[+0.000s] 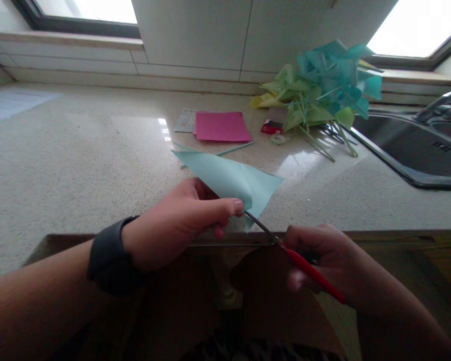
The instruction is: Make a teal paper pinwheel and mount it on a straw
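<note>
A folded sheet of pale blue-green paper point(225, 175) is pinched in my left hand point(195, 208), thumb on top near the lower corner. My right hand point(323, 255) grips a pair of red-handled scissors point(308, 271). Their dark blades point up and left and meet the paper right beside my left thumb. Whether the blades are apart or together there, I cannot tell. Behind the paper, thin green paper sticks point(235, 149) lie on the speckled countertop point(108, 165).
Pink paper squares point(222, 126) lie further back. Right of them are a small red box point(272, 125) and a roll of tape point(278, 139). Blue and yellow-green paper flowers point(330, 80) are heaped beside the metal sink point(428, 145). White sheets point(18, 103) lie far left.
</note>
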`<state>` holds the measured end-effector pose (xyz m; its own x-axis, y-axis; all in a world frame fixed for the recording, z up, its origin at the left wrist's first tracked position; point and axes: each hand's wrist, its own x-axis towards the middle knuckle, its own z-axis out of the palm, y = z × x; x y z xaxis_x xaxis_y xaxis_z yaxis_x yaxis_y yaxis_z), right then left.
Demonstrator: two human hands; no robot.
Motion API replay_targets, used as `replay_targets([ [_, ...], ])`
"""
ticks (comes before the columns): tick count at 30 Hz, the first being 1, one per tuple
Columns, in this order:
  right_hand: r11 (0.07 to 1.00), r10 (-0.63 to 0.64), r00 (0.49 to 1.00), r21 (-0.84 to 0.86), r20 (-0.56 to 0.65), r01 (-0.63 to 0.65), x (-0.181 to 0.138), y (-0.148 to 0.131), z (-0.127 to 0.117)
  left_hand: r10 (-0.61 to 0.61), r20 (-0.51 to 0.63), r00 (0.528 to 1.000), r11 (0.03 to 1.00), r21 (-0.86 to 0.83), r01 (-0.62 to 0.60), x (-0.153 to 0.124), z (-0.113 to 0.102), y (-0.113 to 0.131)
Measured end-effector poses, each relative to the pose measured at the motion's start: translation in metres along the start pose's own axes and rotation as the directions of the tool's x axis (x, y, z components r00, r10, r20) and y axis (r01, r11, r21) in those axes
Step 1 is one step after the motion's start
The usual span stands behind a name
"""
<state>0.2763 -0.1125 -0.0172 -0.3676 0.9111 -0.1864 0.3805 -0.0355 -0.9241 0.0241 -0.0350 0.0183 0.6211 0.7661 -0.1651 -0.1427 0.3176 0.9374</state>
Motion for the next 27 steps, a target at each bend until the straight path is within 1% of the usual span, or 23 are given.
replay_targets([
  [3, 1.0, -0.003, 1.0, 0.004, -0.013, 0.003, -0.0006, 0.0008, 0.0002, 0.005, 0.007, 1.0, 1.0, 0.008, -0.005, 0.0002, 0.0002, 0.0006],
  [9, 0.999, -0.005, 1.0, 0.034, -0.001, 0.005, -0.0022, 0.0032, -0.0009, 0.002, 0.012, 1.0, 1.0, 0.004, -0.002, -0.0005, 0.0002, 0.0012],
  [12, 0.999, -0.029, 1.0, 0.015, -0.001, 0.029, -0.0017, 0.0034, -0.0018, 0.017, 0.023, 1.0, 1.0, 0.004, -0.017, -0.0001, -0.0007, -0.0001],
  [20, 0.999, -0.039, 0.999, -0.031, 0.007, 0.039, 0.0021, 0.0027, -0.0025, 0.034, 0.031, 0.999, 0.999, -0.006, -0.034, -0.0001, -0.0006, -0.0006],
  [24, 0.997, -0.051, 0.999, -0.064, 0.005, 0.051, 0.0008, 0.0033, -0.0037, 0.015, 0.031, 0.999, 1.0, -0.002, -0.015, -0.0002, -0.0006, -0.0005],
  [27, 0.993, -0.09, 0.996, -0.074, 0.01, 0.091, -0.0009, 0.0038, -0.0048, 0.006, 0.015, 1.0, 1.0, -0.023, -0.005, 0.0001, -0.0009, -0.001],
])
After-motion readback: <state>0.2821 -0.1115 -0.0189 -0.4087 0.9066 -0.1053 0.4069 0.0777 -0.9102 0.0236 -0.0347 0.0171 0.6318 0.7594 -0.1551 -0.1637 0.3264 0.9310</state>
